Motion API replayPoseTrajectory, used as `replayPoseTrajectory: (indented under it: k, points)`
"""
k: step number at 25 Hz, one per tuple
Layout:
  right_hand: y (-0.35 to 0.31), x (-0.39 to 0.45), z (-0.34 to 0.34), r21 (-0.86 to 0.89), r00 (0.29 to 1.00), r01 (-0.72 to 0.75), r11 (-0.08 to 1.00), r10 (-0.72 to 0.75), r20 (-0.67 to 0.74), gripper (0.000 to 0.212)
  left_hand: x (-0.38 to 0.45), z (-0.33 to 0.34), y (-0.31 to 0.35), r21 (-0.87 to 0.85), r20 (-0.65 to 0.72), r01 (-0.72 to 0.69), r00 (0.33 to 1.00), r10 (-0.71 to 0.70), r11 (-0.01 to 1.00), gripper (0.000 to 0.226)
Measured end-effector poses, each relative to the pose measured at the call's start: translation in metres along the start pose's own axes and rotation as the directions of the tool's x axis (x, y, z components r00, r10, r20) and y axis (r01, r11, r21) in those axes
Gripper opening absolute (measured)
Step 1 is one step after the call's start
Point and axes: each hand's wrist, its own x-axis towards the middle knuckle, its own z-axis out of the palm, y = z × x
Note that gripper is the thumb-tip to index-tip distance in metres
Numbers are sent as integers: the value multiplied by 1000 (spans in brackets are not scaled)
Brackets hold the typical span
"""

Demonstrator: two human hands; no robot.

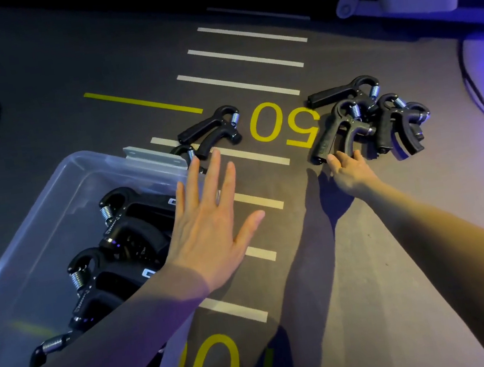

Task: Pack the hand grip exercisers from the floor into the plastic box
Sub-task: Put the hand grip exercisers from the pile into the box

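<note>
Clear plastic box (pixel 49 191), lower left, holding black hand grip exercisers (pixel 129 230) with steel springs. Left hand (pixel 209 228) flat, fingers spread, empty, above its right rim. Dark floor (pixel 398 239) with white lines and a yellow "50" (pixel 285 124). Right hand (pixel 349 171), fingers loosely extended, touching the pile of exercisers (pixel 375 121); another exerciser (pixel 211 130) lies beyond the box.

Plastic box (pixel 49 191) left, exercisers (pixel 123 231) inside; exerciser pile (pixel 366 122) right on floor (pixel 398 239).

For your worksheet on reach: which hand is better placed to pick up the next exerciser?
The right hand: its fingertips touch the exerciser pile, while the left hand hovers flat by the plastic box.
</note>
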Motion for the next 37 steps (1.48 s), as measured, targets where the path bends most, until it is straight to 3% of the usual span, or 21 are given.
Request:
replayPoseTrajectory:
  k: [4,6,8,10,14,16,19,24,29,33,37]
  points:
    - [-3,-5,0,75,999,15,997,-13,-37,48,1,0,0,-8,-7,4,1000,-4,1000,87]
    - [1,-8,8,76,982,69,995,-54,-182,44,0,0,0,-8,-7,6,1000,-6,1000,87]
    - [7,-12,13,95,913,162,982,-113,-392,35,-2,0,-1,-13,-9,-2,1000,1,1000,87]
    - [8,-24,13,175,858,219,960,-104,-503,29,-6,2,-3,7,1,-15,1000,15,1000,86]
    - [2,-70,11,438,863,272,857,-16,-505,30,-22,1,-8,2,-13,-18,1000,18,1000,84]
    - [-7,-100,13,488,839,403,774,-100,-535,31,-32,-7,-12,-25,-48,-11,999,10,1000,83]
    - [-35,-152,12,427,745,630,649,-351,-567,36,-50,-23,-25,-70,-127,20,991,-29,997,80]
    - [-96,-222,46,376,623,779,502,-683,-382,38,-93,-47,-90,-121,-282,215,929,-241,969,68]
    - [-118,-258,113,143,487,867,477,-872,-43,35,-157,-48,-160,-36,-220,398,892,-396,917,67]
    - [-134,-276,148,-33,384,920,390,-885,263,40,-185,-37,-182,-31,-134,424,896,-425,905,66]
    - [-153,-278,153,-122,394,918,378,-829,398,40,-194,-20,-192,-77,-48,382,921,-387,921,70]
